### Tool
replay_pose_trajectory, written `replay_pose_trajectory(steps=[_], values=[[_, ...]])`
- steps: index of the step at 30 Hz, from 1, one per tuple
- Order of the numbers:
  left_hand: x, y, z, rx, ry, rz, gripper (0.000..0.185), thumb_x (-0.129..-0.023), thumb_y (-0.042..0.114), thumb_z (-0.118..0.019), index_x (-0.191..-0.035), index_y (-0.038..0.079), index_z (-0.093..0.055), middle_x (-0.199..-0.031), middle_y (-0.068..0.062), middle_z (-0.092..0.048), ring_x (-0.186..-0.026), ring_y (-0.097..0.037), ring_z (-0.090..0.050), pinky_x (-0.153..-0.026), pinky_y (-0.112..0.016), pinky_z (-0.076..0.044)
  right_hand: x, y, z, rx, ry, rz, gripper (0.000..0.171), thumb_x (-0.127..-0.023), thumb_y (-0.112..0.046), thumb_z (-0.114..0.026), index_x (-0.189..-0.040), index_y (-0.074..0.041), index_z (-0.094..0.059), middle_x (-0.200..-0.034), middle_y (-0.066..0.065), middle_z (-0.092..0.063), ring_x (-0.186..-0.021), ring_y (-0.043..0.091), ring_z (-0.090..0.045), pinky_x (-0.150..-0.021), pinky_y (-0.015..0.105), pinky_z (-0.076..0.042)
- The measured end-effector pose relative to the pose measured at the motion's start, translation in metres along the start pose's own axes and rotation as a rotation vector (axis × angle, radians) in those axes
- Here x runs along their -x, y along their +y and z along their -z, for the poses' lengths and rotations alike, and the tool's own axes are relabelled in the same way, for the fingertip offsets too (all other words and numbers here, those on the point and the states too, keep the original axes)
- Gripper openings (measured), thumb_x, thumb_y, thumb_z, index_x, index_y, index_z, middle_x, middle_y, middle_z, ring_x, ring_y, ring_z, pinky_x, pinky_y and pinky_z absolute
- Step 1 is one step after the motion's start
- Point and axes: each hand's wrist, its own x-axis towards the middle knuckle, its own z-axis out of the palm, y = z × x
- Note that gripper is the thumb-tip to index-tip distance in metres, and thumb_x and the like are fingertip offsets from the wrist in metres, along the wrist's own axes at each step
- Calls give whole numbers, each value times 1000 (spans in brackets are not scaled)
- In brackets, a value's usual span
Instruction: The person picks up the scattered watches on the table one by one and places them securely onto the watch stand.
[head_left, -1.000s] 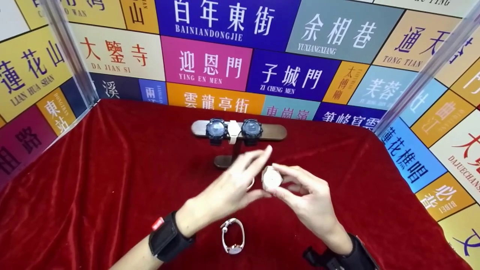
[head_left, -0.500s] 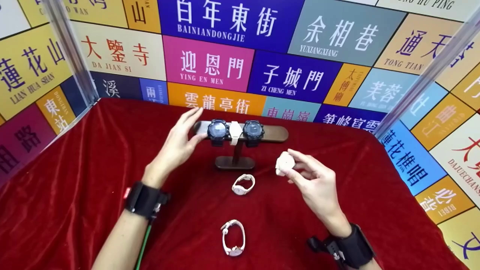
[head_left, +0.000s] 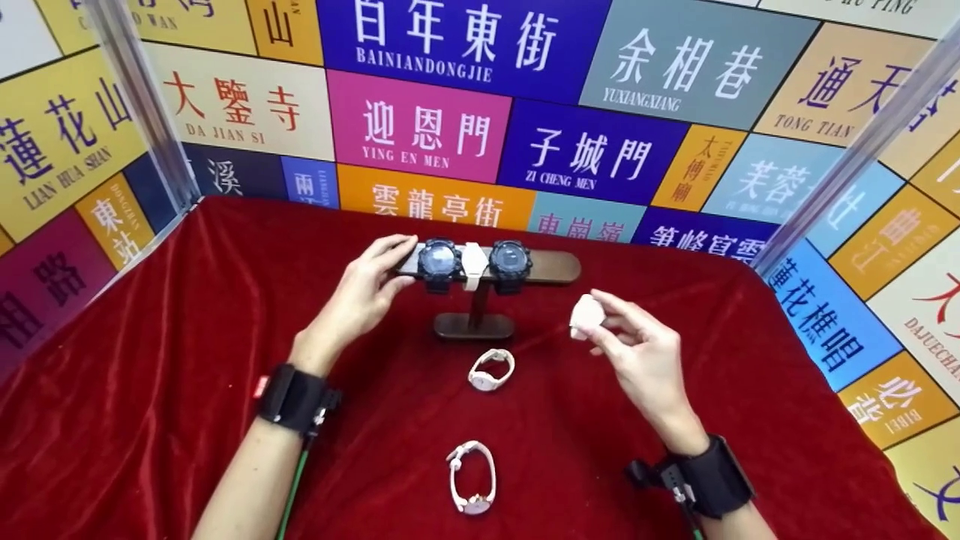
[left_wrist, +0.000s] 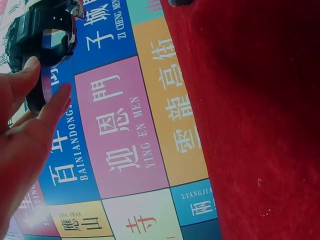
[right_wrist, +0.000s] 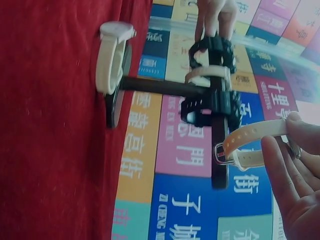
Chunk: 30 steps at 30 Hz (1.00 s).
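Observation:
A dark watch stand [head_left: 555, 268] with a rounded crossbar stands on the red cloth. My left hand [head_left: 364, 289] holds the bar's left end between thumb and fingers, which also shows in the left wrist view. Strapped round the bar are a black watch [head_left: 439, 259], a white watch [head_left: 473, 262] and another black watch [head_left: 511, 259]. My right hand [head_left: 646, 352] pinches a separate white watch [head_left: 587, 313] in the air, right of and nearer than the bar. In the right wrist view its buckled white strap [right_wrist: 257, 132] forms a loop, with the case partly hidden by the fingers.
One pale watch [head_left: 491, 371] lies in front of the stand's base [head_left: 474, 327]. Another pink-white watch [head_left: 473, 480] lies nearer me on the red cloth [head_left: 187, 360]. Behind, a wall of coloured panels [head_left: 420, 124] with Chinese lettering closes off the back.
My left hand let go of a pale watch, left in front of the stand, and moved up-left to the bar's end. My right hand carried its white watch slightly right and up, turning it.

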Motion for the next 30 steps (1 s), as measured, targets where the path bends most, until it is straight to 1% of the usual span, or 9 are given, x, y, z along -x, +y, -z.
replay_pose_trajectory(steps=[5, 9, 13, 16, 19, 23, 26, 27, 30], values=[[-1, 2, -3, -7, -26, -16, 50, -92, -4, -65, -141, 2, -56, -143, -19, -54, -130, -32, -55, -103, -41, -53, -11, 13, 11, 71, 6, -16, 40, -82, 9, -75, -121, 7, -68, -103, 25, -72, -73, -2, -68, -58, 20, -58], [-4, 6, 0, 3, -35, -8, 50, -92, -4, -65, -141, 3, -56, -143, -18, -54, -129, -31, -55, -101, -43, -54, -32, 22, 13, 206, -40, 27, 39, -83, 11, -72, -122, 8, -67, -106, 25, -72, -77, -1, -68, -62, 11, -56], [-4, 6, 1, 1, -38, 4, 50, -93, -4, -64, -142, 3, -56, -144, -18, -54, -131, -31, -55, -104, -42, -53, -55, 25, 9, 337, -82, 75, 37, -85, 9, -72, -122, 5, -68, -112, 20, -73, -88, 16, -72, -67, 4, -50], [-3, 5, 1, 5, -40, 10, 50, -93, -4, -64, -142, 2, -55, -144, -19, -53, -131, -32, -55, -105, -42, -52, -66, 26, 3, 382, -123, 83, 37, -87, 6, -71, -123, 3, -67, -113, 19, -72, -94, 27, -72, -70, 1, -46], [-1, 5, 0, 8, -36, 12, 50, -92, -5, -64, -142, 1, -55, -144, -20, -53, -131, -32, -55, -106, -43, -52, -72, 28, -3, 403, -178, 57, 36, -90, 3, -69, -126, 2, -66, -115, 18, -70, -99, 28, -69, -72, 5, -47], [0, 4, 0, 1, -30, 4, 51, -92, -5, -65, -141, 1, -56, -143, -21, -53, -131, -33, -55, -106, -43, -51, -75, 31, -7, 417, -214, 9, 36, -91, -3, -69, -127, 0, -65, -118, 18, -67, -105, 27, -63, -81, 26, -55], [-1, 3, 2, -6, -32, 5, 50, -92, -5, -65, -141, 1, -56, -144, -21, -53, -132, -33, -54, -107, -43, -51, -75, 33, -7, 410, -227, -16, 35, -91, -6, -70, -126, -2, -66, -120, 18, -63, -109, 28, -60, -87, 40, -56], [-1, 3, 2, -10, -31, 5, 50, -92, -4, -64, -141, 1, -55, -144, -21, -53, -132, -33, -54, -107, -43, -50, -76, 34, -6, 407, -230, -21, 35, -91, -6, -71, -126, -2, -67, -121, 18, -62, -112, 28, -59, -88, 40, -56], [-3, 4, 5, -17, -34, 5, 50, -93, -4, -64, -142, 2, -55, -144, -19, -53, -133, -33, -54, -108, -42, -50, -78, 37, -6, 372, -241, -28, 37, -89, -6, -73, -126, -3, -68, -126, 16, -61, -116, 28, -59, -89, 28, -54]])
